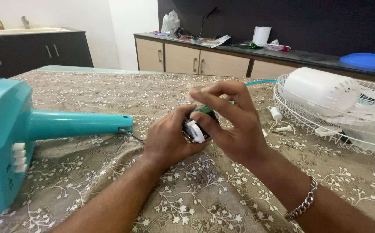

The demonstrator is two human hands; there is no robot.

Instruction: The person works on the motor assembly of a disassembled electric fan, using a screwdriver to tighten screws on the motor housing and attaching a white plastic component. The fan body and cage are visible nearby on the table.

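Head view: a desk (109, 92) under a floral cloth.
Left hand (168, 140): clamped around a small motor part (196, 129), at the desk's middle.
Right hand (235, 123): fingertips pinching the same part from above.
Left edge: teal fan stand (45, 129) lying flat.
Right edge: white wire grille (300, 116) holding a white housing (321, 88).

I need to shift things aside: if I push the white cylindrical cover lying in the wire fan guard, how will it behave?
The white cover lies on its side, so it would probably roll. It looks like thin, slotted plastic, likely light. The wire guard rim may stop it.
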